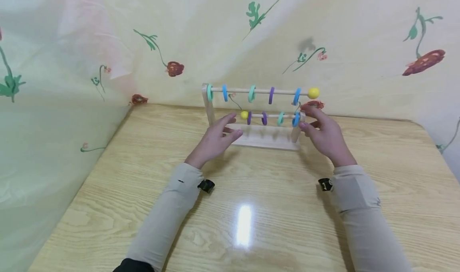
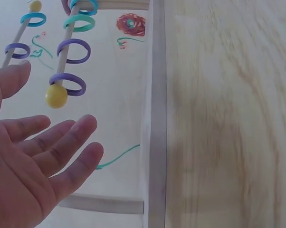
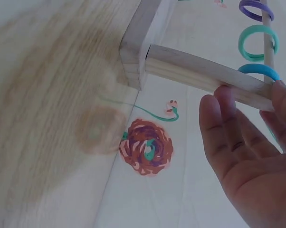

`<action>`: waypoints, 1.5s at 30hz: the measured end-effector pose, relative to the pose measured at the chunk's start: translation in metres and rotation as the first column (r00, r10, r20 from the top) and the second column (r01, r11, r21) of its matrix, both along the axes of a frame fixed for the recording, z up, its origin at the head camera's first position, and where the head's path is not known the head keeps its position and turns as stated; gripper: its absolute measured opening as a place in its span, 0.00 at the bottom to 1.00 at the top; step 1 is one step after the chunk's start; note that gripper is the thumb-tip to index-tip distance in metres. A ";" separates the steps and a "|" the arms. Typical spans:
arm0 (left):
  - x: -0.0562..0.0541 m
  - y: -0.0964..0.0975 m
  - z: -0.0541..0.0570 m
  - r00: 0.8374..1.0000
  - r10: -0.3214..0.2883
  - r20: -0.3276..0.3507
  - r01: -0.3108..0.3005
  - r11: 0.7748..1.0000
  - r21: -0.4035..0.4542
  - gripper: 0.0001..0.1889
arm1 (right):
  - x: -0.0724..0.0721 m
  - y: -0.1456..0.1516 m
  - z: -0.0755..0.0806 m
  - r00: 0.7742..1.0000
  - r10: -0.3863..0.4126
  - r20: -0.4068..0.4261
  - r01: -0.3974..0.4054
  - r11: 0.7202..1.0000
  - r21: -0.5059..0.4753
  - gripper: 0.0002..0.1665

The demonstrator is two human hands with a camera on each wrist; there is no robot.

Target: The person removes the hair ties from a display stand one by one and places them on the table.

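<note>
A wooden rack (image 1: pixel 264 142) with two rods at different heights stands near the wall. Purple, green and blue rings hang along the lower rod (image 1: pixel 272 116), whose free end carries a yellow ball (image 2: pixel 56 96). Blue, green and purple rings are spread on the upper rod (image 1: pixel 260 91), with another yellow ball (image 1: pixel 313 93) at its right tip. My left hand (image 1: pixel 219 138) is spread beside the lower ball, palm towards the rack, holding nothing. On the other side, my right hand (image 1: pixel 325 134) has its fingertips right at the short right post (image 3: pixel 204 76), near a blue ring (image 3: pixel 258 71).
The rack stands on a wood-grain table (image 1: pixel 273 228), close to its back edge. Behind and to the left hangs a pale sheet (image 1: pixel 215 36) with printed flowers. A bright light reflection lies on the table in front of the rack.
</note>
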State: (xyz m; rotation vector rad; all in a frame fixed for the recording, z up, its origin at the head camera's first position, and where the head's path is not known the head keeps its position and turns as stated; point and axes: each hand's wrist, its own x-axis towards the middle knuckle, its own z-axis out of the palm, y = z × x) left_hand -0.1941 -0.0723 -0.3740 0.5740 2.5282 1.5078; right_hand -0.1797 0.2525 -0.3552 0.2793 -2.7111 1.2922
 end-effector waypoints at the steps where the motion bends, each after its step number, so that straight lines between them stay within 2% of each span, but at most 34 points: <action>1: 0.000 0.001 0.000 1.000 -0.001 0.002 0.001 1.000 -0.001 0.33 | -0.001 -0.001 -0.001 1.000 0.000 -0.010 0.000 1.000 -0.009 0.27; 4: -0.002 0.006 -0.001 1.000 0.000 0.008 0.000 1.000 -0.002 0.34 | -0.002 -0.002 -0.003 0.999 -0.009 -0.032 0.008 0.999 -0.035 0.22; 8: -0.005 0.011 -0.001 0.999 0.034 0.028 -0.035 0.999 0.019 0.34 | -0.003 -0.003 -0.005 0.999 -0.028 -0.038 0.026 0.998 -0.066 0.19; 14: -0.015 0.019 0.000 0.997 0.055 0.054 -0.060 0.994 0.093 0.33 | -0.004 -0.005 -0.005 0.999 -0.046 -0.025 0.042 0.990 -0.131 0.20; 19: -0.021 0.025 0.000 0.997 0.055 0.047 -0.062 0.986 0.154 0.29 | -0.004 -0.009 -0.008 0.999 -0.045 0.008 0.046 0.979 -0.197 0.23; 23: -0.024 0.027 -0.005 0.997 0.043 0.062 -0.056 0.972 0.229 0.27 | -0.004 -0.013 -0.008 0.999 -0.044 0.025 0.048 0.976 -0.212 0.24; 29: -0.027 0.026 -0.010 0.988 0.035 0.153 -0.084 0.942 0.326 0.30 | -0.004 -0.017 -0.008 0.998 -0.053 0.033 0.059 0.979 -0.194 0.24; 33: -0.028 0.027 -0.012 0.978 0.018 0.207 -0.094 0.926 0.364 0.25 | -0.003 -0.017 -0.009 0.997 -0.062 0.041 0.068 0.980 -0.184 0.24; 36: -0.028 0.030 -0.012 0.967 -0.015 0.254 -0.095 0.906 0.413 0.22 | -0.001 -0.014 -0.010 0.997 -0.068 0.044 0.075 0.981 -0.178 0.24; 41: -0.027 0.035 -0.015 0.925 -0.091 0.369 -0.104 0.874 0.475 0.22 | 0.003 -0.012 -0.011 0.996 -0.077 0.035 0.082 0.980 -0.180 0.23; 43: -0.026 0.037 -0.017 0.910 -0.094 0.405 -0.129 0.863 0.489 0.21 | 0.004 -0.012 -0.012 0.996 -0.080 0.033 0.084 0.980 -0.181 0.23; 45: -0.025 0.039 -0.018 0.901 -0.082 0.426 -0.164 0.844 0.510 0.19 | 0.005 -0.012 -0.012 0.996 -0.082 0.031 0.086 0.981 -0.176 0.23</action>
